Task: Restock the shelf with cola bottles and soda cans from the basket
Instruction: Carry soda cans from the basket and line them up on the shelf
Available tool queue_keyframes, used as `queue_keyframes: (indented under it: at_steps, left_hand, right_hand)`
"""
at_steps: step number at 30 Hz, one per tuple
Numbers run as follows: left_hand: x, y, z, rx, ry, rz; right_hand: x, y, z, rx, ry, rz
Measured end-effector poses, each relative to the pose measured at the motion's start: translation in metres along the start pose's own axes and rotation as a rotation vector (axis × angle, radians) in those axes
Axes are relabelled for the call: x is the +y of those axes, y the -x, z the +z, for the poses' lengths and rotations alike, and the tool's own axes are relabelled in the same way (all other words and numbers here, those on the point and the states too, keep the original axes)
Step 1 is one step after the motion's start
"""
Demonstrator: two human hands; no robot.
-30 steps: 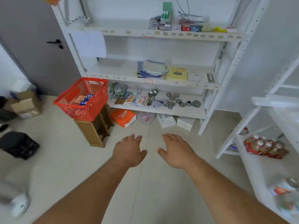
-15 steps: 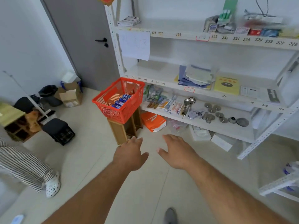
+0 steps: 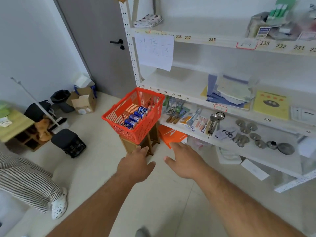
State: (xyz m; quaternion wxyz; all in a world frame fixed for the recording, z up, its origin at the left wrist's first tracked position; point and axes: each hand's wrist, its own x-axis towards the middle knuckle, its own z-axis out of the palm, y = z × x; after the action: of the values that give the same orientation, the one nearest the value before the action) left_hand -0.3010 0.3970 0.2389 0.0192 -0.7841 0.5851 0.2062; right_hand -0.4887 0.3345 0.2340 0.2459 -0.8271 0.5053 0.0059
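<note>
Both bare hands reach out over the floor with nothing in them. The left hand has its fingers straight and loosely spread, their tips in front of the wooden stool. The right hand is just beside it, fingers straight and slightly fanned, thumb out to the left. Farther off, the red basket sits on the stool against the left end of the white shelf. Blue soda cans lie in a row on its bottom. An orange box lies under the lowest board, right of the stool.
</note>
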Motion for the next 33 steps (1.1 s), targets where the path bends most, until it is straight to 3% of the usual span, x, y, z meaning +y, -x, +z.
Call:
queue_keyframes:
  at_steps: [17, 26, 33]
  left_hand:
    - [-0.177, -0.236, -0.081, -0.022, 0.261, 0.003]
    - [-0.215, -0.326, -0.086, -0.087, 0.313, -0.056]
    - [-0.216, -0.400, -0.097, -0.119, 0.228, -0.134]
  right_hand:
    - [-0.132, -0.256, 0.002, -0.058, -0.002, 0.028]
    - [-0.134, -0.358, 0.007, -0.124, -0.042, 0.065]
    - [-0.109, -0.452, 0.021, -0.177, -0.129, 0.028]
